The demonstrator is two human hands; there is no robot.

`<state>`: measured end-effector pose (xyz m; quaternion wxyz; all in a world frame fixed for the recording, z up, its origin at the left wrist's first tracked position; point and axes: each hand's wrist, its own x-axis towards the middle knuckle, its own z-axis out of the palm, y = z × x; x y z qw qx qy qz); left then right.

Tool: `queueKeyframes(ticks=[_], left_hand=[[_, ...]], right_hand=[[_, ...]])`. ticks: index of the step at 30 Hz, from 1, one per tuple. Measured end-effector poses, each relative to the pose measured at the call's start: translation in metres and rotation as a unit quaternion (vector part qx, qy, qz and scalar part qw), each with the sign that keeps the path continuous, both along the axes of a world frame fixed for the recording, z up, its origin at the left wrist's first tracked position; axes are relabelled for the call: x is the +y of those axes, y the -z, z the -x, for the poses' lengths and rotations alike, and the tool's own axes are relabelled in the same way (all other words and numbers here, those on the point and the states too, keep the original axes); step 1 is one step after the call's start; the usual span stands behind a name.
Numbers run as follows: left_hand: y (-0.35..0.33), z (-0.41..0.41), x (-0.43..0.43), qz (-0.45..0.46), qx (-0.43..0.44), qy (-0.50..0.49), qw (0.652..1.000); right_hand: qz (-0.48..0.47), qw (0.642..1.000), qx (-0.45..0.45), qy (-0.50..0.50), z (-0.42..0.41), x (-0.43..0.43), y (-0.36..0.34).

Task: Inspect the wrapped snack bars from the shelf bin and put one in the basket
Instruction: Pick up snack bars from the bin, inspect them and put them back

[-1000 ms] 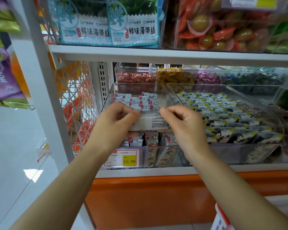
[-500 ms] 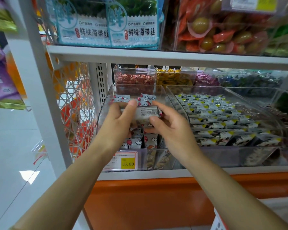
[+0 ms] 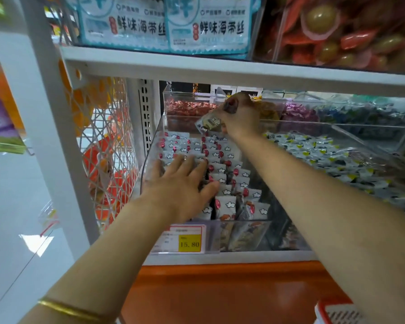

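The right hand (image 3: pixel 240 118) grips a snack bar (image 3: pixel 209 124) jutting left from its fist; the left hand (image 3: pixel 180 185) lies spread over the bin (image 3: pixel 148 164).

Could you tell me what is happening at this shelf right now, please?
A person is sorting through a clear shelf bin full of wrapped snack bars. The right hand grips one wrapped bar, lifted above the back of the bin. The left hand lies open, fingers straight, on the bars in the left row. A corner of the basket shows at lower right; the held bar is not yet in it.
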<state>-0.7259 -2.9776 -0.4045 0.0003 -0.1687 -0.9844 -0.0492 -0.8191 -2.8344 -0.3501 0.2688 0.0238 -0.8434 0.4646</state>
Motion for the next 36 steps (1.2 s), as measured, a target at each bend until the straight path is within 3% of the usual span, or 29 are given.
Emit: queueKeyframes(ticks=[9, 16, 19, 23, 28, 31, 33, 36], left_hand=[[-0.003, -0.002, 0.001, 0.021, 0.008, 0.003, 1.000], [-0.001, 0.000, 0.000, 0.000, 0.008, 0.005, 1.000], [0.000, -0.001, -0.001, -0.002, 0.013, 0.004, 1.000], [-0.004, -0.005, -0.001, -0.031, 0.043, 0.001, 0.999], [-0.006, -0.026, -0.001, -0.055, 0.070, 0.010, 0.996], [0.001, -0.044, -0.003, -0.015, 0.047, 0.014, 0.999], [0.005, -0.052, -0.003, 0.014, 0.048, 0.010, 0.999], [0.008, -0.055, -0.003, 0.021, 0.053, -0.004, 0.998]], right_hand=[[-0.271, 0.962, -0.044, 0.003, 0.058, -0.019, 0.008], [-0.339, 0.934, -0.097, -0.061, 0.065, -0.028, 0.033], [-0.310, 0.942, -0.110, -0.073, 0.064, -0.026, 0.029], [-0.178, 0.977, -0.099, -0.064, 0.043, -0.013, 0.006], [-0.063, 0.990, -0.070, -0.101, -0.035, 0.007, -0.005], [0.004, 0.989, -0.061, -0.133, -0.089, 0.017, 0.003], [-0.013, 0.988, -0.053, -0.141, -0.116, 0.022, 0.009], [-0.121, 0.982, -0.036, -0.138, -0.141, 0.024, 0.015]])
